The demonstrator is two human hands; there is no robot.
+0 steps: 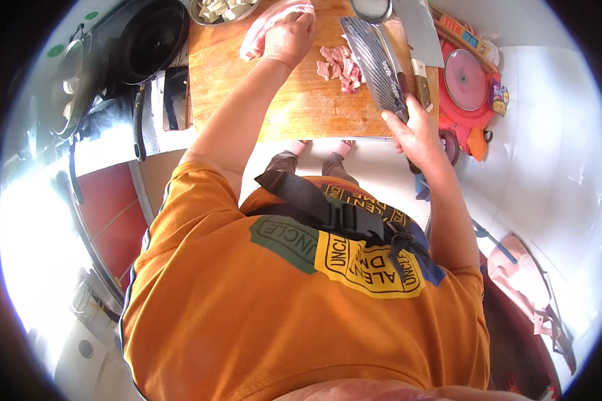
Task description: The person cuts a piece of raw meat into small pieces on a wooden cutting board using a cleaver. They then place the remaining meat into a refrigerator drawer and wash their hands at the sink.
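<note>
My left hand rests with curled fingers on a slab of raw pork at the far side of the wooden cutting board. My right hand grips a cleaver by its dark handle. The wide cleaver blade has dark stripes and lettering, and it slants over the right part of the board. Thin slices of raw meat lie in a loose pile to the left of the blade, which hides part of that side. Between the pile and the slab there is a gap.
A metal bowl of pale cut chunks and a small round container stand at the back. A second knife with a wooden handle lies along the right edge. Left is a black wok; right, a round red lid.
</note>
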